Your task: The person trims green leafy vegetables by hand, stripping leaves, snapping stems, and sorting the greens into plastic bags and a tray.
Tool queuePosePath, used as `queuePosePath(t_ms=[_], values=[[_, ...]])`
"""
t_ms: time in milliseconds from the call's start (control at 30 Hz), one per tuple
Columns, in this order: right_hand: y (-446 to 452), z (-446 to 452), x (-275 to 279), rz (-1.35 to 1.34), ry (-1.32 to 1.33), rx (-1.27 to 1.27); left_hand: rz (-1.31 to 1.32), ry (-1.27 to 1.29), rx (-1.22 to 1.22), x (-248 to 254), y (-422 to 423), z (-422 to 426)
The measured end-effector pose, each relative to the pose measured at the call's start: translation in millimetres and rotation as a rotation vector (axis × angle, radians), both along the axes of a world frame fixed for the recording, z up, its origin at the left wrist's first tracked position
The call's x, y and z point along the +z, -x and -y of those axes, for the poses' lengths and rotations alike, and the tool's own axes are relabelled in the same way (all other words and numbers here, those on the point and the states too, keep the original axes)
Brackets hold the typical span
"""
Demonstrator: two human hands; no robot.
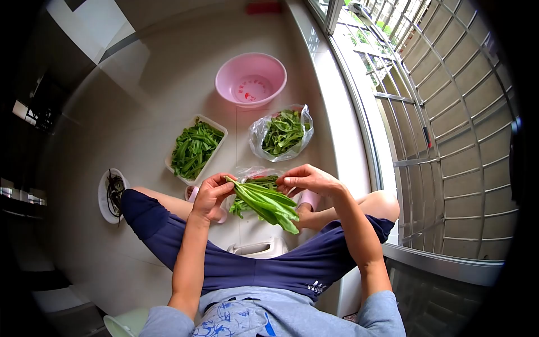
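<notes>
My left hand (212, 197) pinches the stem end of a bunch of long-leaved greens (266, 203), whose leaves fan out to the lower right. My right hand (311, 181) is raised beside the bunch, with thumb and fingers drawn together; what they hold, if anything, cannot be made out. Beneath the leaves lies a second heap of greens (261, 182) on clear plastic, partly hidden by the bunch. Farther out, a white rectangular tray (215, 156) is full of picked leaves, and a clear plastic bag (257, 147) stands open with more greens in it.
A pink basin (222, 84) sits beyond the tray and bag. At the left is a white basket (103, 196) with dark, thin scraps. Between my legs shows a pale stool (276, 247). Along the right run a ledge and a window with metal bars (418, 112).
</notes>
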State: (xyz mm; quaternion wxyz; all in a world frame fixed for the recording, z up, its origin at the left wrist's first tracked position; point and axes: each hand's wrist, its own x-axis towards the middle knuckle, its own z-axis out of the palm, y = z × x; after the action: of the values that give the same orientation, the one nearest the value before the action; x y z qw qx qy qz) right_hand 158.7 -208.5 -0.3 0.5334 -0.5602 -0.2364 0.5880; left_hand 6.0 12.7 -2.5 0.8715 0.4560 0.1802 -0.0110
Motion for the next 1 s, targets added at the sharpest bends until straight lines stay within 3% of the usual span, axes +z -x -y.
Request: queuePosePath(t_ms=[167,300,400,700,767,900,1000], values=[[18.2,-6.9,10.7,-0.078,-0.076,0.039,-0.024,0.110,-0.001,-6.1,1.9,2.8],[25.5,-9.5,11.4,0.013,-0.115,0.059,-0.032,0.165,-0.030,-6.8,3.2,5.0],[29.4,-9.7,10.3,-0.064,-0.094,-0.055,-0.031,0.222,-0.083,-8.2,4.2,3.9],[29.5,-9.9,8.6,-0.222,-0.082,-0.040,-0.056,0.432,-0.102,-13.1,6.4,8.2],[27.5,-10.0,3.3,-0.213,-0.101,-0.004,-0.203,0.519,-0.043,-16.2,6.7,7.0],[28.6,-11.9,8.4,-0.083,-0.116,0.071,-0.239,0.530,-0.048,-23.0,2.8,8.5],[27.0,-13.8,11.7,-0.022,-0.185,-0.255,-0.299,0.500,-0.005,-14.8,1.4,14.6]])
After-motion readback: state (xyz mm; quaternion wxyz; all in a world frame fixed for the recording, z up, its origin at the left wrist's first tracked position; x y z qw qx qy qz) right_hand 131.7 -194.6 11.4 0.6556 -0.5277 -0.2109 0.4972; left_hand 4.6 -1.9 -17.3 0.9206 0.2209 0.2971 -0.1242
